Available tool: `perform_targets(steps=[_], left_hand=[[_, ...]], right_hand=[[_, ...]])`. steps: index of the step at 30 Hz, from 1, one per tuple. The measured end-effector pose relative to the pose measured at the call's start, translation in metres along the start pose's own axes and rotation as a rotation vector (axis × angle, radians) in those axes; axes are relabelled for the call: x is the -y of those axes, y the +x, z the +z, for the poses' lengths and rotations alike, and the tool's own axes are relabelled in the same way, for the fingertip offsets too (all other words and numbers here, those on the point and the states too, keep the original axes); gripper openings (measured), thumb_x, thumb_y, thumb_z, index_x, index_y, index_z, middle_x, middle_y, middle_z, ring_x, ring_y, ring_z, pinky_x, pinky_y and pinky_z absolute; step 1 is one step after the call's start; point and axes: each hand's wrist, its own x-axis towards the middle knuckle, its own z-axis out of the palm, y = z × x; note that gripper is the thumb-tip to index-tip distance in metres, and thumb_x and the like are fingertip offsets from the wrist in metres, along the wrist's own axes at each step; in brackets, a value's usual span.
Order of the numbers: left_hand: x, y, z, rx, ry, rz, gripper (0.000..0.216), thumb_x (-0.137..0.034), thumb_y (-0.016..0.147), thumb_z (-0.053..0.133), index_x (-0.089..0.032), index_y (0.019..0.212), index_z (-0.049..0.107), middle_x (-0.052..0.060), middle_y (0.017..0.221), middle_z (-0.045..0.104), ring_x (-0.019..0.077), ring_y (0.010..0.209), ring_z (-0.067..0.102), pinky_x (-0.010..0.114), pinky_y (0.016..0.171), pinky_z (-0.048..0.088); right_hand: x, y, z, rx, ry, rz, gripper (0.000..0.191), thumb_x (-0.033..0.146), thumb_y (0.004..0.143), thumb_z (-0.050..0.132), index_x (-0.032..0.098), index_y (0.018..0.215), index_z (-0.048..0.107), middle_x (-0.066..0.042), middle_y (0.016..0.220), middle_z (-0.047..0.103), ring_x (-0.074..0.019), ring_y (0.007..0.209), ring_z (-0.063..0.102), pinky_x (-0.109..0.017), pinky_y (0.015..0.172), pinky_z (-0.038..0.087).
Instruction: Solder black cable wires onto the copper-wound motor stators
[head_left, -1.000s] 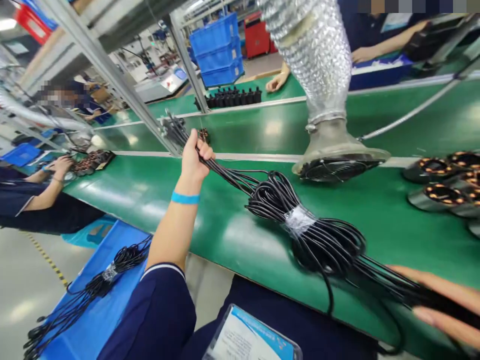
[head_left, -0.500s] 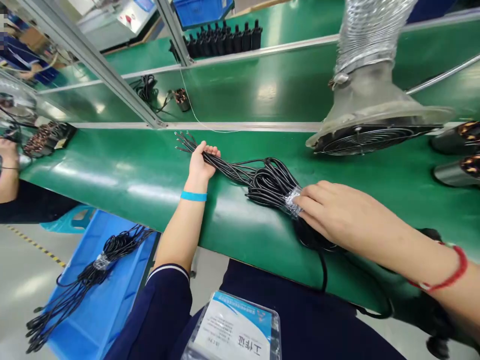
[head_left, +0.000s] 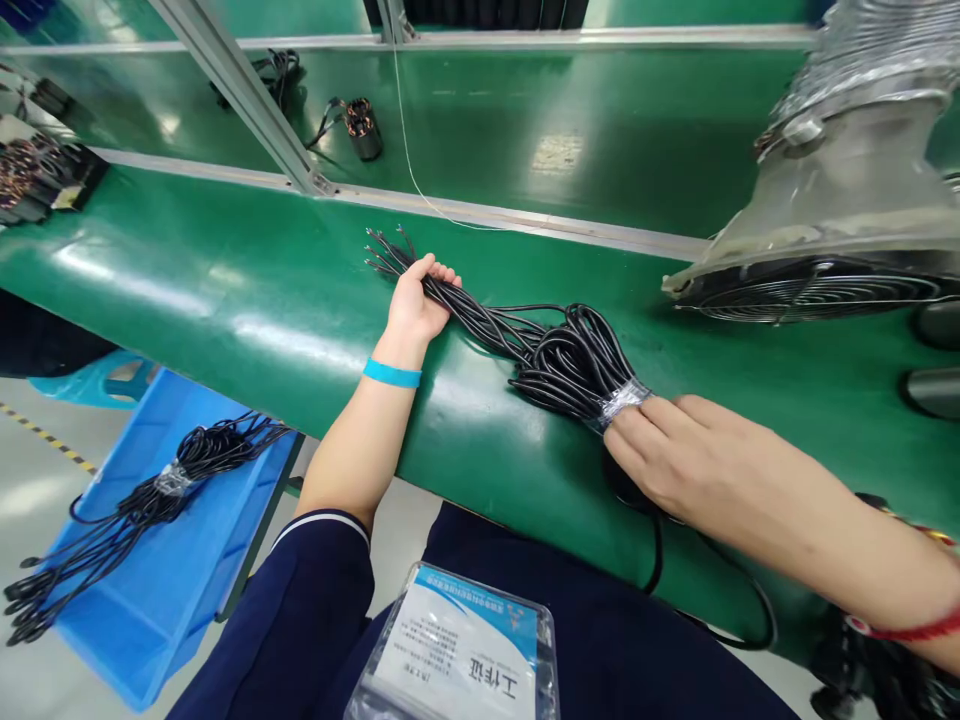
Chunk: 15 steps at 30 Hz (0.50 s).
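Black looped cable bundle [head_left: 574, 360] on green worktop [head_left: 487, 450], left hand [head_left: 422, 300] around its wire-end side, right hand [head_left: 690, 450] at its clear plastic wrap [head_left: 624, 400]. Lower left, beside worktop: blue plastic tray [head_left: 195, 565], second black cable bundle [head_left: 202, 455] in it. Behind: grey metal rail [head_left: 600, 233], dark copper-wound cylinder [head_left: 364, 130] beyond. Right: translucent funnel-shaped hood [head_left: 832, 200].

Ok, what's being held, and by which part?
A black cable bundle: the left hand grips it just behind the cable ends; the right hand is at the plastic wrap, its grip hidden.

Cables [head_left: 574, 352] look rubbery (faintly glossy), the wrap [head_left: 624, 400] shiny plastic.
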Motion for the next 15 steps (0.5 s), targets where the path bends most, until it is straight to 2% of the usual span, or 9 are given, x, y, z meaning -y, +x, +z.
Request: perform_targets(steps=[2, 3, 6, 8, 9, 11, 12, 14, 15], left_hand=[[-0.001, -0.003, 0.001, -0.002, -0.001, 0.004, 0.031, -0.017, 0.094, 0.050, -0.017, 0.063, 0.047, -0.003, 0.052, 0.049, 0.0081, 0.049, 0.052, 0.022, 0.063, 0.048], [0.000, -0.004, 0.002, -0.002, -0.003, 0.005, 0.031, -0.017, 0.094, 0.049, -0.017, 0.063, 0.047, -0.003, 0.053, 0.049, 0.0084, 0.050, 0.053, 0.023, 0.064, 0.049], [0.003, -0.011, 0.005, -0.002, -0.002, -0.018, 0.030, -0.019, 0.094, 0.049, -0.016, 0.064, 0.048, -0.001, 0.057, 0.054, 0.0102, 0.056, 0.059, 0.025, 0.069, 0.050], [0.009, -0.016, 0.008, 0.011, 0.019, -0.052, 0.029, -0.022, 0.094, 0.049, -0.016, 0.065, 0.049, 0.000, 0.060, 0.057, 0.0119, 0.060, 0.062, 0.027, 0.071, 0.051], [0.012, -0.019, 0.010, 0.022, 0.029, -0.065, 0.029, -0.022, 0.094, 0.049, -0.016, 0.065, 0.049, 0.000, 0.060, 0.058, 0.0123, 0.060, 0.062, 0.028, 0.071, 0.051], [0.019, -0.023, 0.012, 0.041, 0.033, -0.073, 0.029, -0.021, 0.094, 0.050, -0.016, 0.065, 0.049, -0.001, 0.058, 0.056, 0.0114, 0.058, 0.061, 0.027, 0.070, 0.051], [0.021, -0.024, 0.013, 0.043, 0.025, -0.069, 0.029, -0.019, 0.094, 0.051, -0.016, 0.065, 0.049, -0.002, 0.056, 0.054, 0.0102, 0.055, 0.059, 0.026, 0.068, 0.050], [0.024, -0.026, 0.013, 0.033, 0.003, -0.064, 0.029, -0.016, 0.093, 0.052, -0.016, 0.065, 0.048, -0.005, 0.052, 0.049, 0.0072, 0.048, 0.053, 0.023, 0.062, 0.048], [0.024, -0.026, 0.013, 0.024, -0.007, -0.068, 0.029, -0.015, 0.093, 0.052, -0.017, 0.064, 0.047, -0.006, 0.049, 0.046, 0.0059, 0.044, 0.049, 0.021, 0.058, 0.045]], right_hand=[[-0.010, 0.001, 0.005, -0.029, 0.098, 0.091, 0.029, 0.006, 0.087, 0.043, 0.021, 0.064, 0.052, -0.003, 0.062, 0.052, -0.0164, 0.059, 0.045, -0.032, 0.056, 0.031], [-0.018, 0.000, 0.008, -0.032, 0.179, 0.229, 0.026, 0.011, 0.088, 0.045, 0.021, 0.065, 0.053, -0.003, 0.063, 0.055, -0.0157, 0.059, 0.047, -0.031, 0.055, 0.032], [-0.040, -0.008, 0.023, 0.043, 0.604, 0.882, 0.012, 0.027, 0.086, 0.053, 0.020, 0.078, 0.059, -0.005, 0.078, 0.067, -0.0149, 0.066, 0.057, -0.029, 0.058, 0.041], [-0.047, -0.015, 0.033, 0.092, 1.036, 1.165, 0.020, 0.035, 0.083, 0.057, 0.019, 0.095, 0.059, -0.010, 0.096, 0.072, -0.0174, 0.079, 0.066, -0.031, 0.070, 0.052], [-0.047, -0.017, 0.037, 0.105, 1.212, 1.190, 0.033, 0.039, 0.081, 0.061, 0.019, 0.107, 0.057, -0.012, 0.108, 0.072, -0.0195, 0.089, 0.069, -0.033, 0.077, 0.055], [-0.041, -0.020, 0.042, 0.138, 1.331, 1.146, 0.047, 0.045, 0.079, 0.065, 0.020, 0.118, 0.057, -0.013, 0.121, 0.069, -0.0230, 0.104, 0.068, -0.037, 0.089, 0.056], [-0.037, -0.020, 0.043, 0.153, 1.299, 1.119, 0.044, 0.046, 0.079, 0.065, 0.021, 0.115, 0.061, -0.011, 0.120, 0.070, -0.0241, 0.106, 0.068, -0.039, 0.092, 0.055], [-0.030, -0.018, 0.038, 0.154, 1.192, 1.111, 0.032, 0.047, 0.085, 0.057, 0.021, 0.098, 0.070, -0.009, 0.106, 0.075, -0.0242, 0.099, 0.070, -0.041, 0.093, 0.054], [-0.030, -0.017, 0.033, 0.136, 1.161, 1.120, 0.032, 0.046, 0.088, 0.053, 0.020, 0.091, 0.071, -0.009, 0.098, 0.076, -0.0232, 0.094, 0.071, -0.041, 0.092, 0.055]])
